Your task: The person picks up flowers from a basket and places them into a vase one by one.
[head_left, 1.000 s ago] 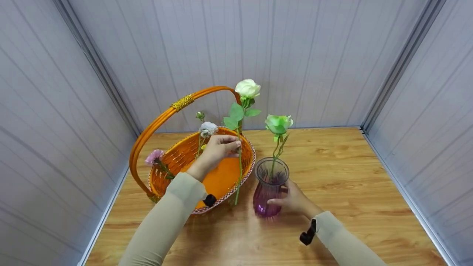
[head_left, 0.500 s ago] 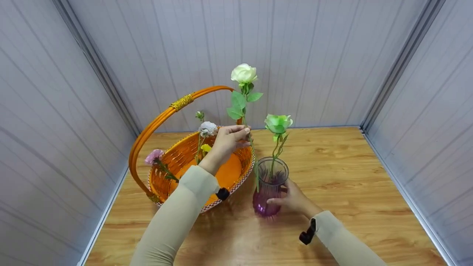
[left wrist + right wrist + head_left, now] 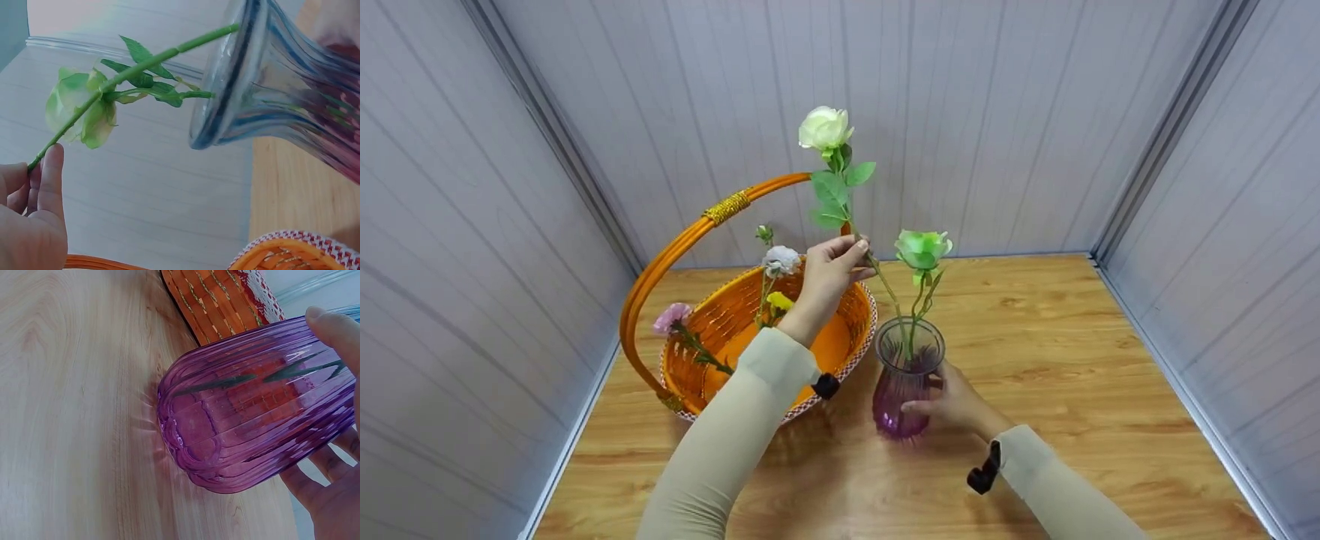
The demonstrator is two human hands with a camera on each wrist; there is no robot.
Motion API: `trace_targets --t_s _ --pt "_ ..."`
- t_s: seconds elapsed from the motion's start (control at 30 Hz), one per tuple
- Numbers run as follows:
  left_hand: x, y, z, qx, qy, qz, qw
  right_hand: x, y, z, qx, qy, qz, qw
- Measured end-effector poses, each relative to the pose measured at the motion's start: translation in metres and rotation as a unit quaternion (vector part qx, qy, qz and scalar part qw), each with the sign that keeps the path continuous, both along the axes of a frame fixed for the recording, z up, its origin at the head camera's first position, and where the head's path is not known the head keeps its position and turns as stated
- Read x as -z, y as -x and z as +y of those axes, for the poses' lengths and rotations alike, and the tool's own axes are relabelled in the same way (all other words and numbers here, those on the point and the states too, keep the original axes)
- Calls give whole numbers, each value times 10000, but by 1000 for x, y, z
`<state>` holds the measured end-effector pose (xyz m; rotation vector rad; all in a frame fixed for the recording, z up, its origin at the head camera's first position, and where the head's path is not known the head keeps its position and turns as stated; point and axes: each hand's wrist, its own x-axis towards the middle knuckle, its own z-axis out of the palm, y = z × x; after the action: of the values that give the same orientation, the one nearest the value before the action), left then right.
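The left hand point(image 3: 832, 277) pinches the stem of a white rose point(image 3: 825, 129); the bloom stands high and the stem slants down to the vase mouth. In the left wrist view the left hand point(image 3: 36, 208) holds that stem, its lower end at the glass rim point(image 3: 225, 73). The right hand point(image 3: 956, 405) grips the purple glass vase point(image 3: 901, 405) from the right, fingers and thumb around its side. A green rose point(image 3: 922, 250) stands in the vase. The right wrist view shows the vase point(image 3: 225, 422) upright on the table, with the right hand point(image 3: 337, 478) round its upper part.
An orange basket point(image 3: 832, 341) with a tall arched handle point(image 3: 660, 274) stands left of the vase. It holds a pink flower point(image 3: 672, 319), a white flower point(image 3: 781, 260) and a yellow flower point(image 3: 779, 301). Pale walls enclose the wooden table point(image 3: 1050, 337).
The left hand has moved up and right with the white rose. The stem's lower end has swung from over the basket's edge to the vase mouth. The right hand has stayed on the vase.
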<state>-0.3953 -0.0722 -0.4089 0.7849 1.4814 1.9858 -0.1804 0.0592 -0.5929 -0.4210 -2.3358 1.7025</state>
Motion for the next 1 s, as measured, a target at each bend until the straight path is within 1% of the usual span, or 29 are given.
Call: trace_targets --t_s 0.1,0.27,0.37,0.5,0.7,0.83,1.0 --pt "4 -2 0 -73 88 386 9992 1 0 0 -42 19 60 10000" --pt "12 -7 -3 -69 182 768 9969 1 0 0 -91 51 109 9999" --pt "17 -10 -2 11 176 825 9964 1 0 0 -66 39 91 9999" --pt "23 -13 -1 189 257 840 9960 2 -1 1 -65 -23 60 10000" --pt "37 -18 -1 343 494 1096 9922 3 -1 1 -67 -20 57 10000" --pt "46 -21 -2 270 582 1395 9881 3 -1 1 -57 -27 78 9999" --pt "55 -23 -4 73 692 1893 9794 4 1 2 -71 -86 137 9998"
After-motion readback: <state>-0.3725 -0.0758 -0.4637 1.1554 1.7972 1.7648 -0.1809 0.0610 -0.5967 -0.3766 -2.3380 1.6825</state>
